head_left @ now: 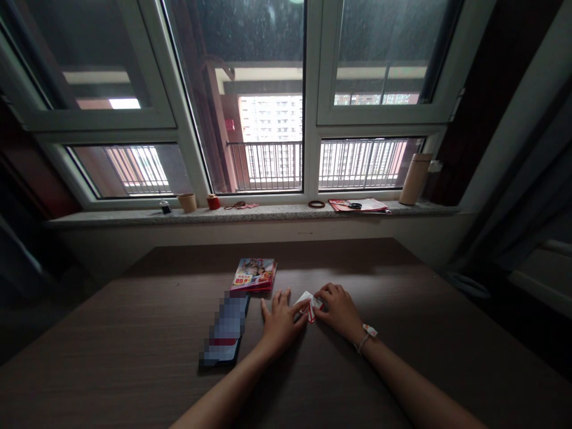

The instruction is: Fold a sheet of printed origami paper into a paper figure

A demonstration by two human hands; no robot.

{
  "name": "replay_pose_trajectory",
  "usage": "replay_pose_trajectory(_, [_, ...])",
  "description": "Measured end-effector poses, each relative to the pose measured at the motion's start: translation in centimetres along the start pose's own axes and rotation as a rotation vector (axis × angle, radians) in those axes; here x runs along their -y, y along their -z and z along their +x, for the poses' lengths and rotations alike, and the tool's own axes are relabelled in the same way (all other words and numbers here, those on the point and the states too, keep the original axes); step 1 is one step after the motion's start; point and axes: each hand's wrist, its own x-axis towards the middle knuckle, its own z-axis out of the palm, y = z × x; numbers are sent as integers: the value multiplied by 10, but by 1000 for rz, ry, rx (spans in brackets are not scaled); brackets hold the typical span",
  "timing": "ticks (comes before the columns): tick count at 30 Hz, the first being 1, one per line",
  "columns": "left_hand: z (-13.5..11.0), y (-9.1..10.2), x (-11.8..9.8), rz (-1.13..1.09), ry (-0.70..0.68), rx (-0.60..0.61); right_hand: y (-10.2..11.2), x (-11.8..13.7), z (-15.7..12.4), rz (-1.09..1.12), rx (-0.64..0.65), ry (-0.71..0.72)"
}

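A small folded piece of white and red paper [309,302] lies on the dark wooden table [134,345], between my two hands. My left hand [280,322] rests flat beside it with fingers stretched out, the fingertips pressing on the paper's left edge. My right hand [338,308] is curled over the paper's right edge, its fingers pinching a fold. A bracelet sits on my right wrist.
A stack of colourful leaflets [253,274] lies just beyond my left hand. A phone [224,333] lies to its left. On the windowsill [268,213] stand a small cup, a red pot, a red folder [357,205] and a tall beige flask [414,179].
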Motion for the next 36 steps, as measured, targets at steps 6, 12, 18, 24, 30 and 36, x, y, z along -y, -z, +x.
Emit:
replay_pose_trajectory(6, [-1,0,2,-24,-20,12,4,0,-5,31,4,38])
replay_pose_trajectory(12, [-1,1,2,-37,-23,20,1,1,0,25,-6,8])
replay_pose_trajectory(18, [0,1,1,-44,-24,23,-1,0,6,17,-6,-38])
replay_pose_trajectory(24, [1,-1,1,-29,-19,24,-4,0,7,-25,-35,-52])
replay_pose_trajectory(30, [1,3,-1,-40,-7,50,-8,0,8,-43,-56,-53])
replay_pose_trajectory(36, [0,3,0,-34,-9,36,-7,-3,8,-16,-62,-51])
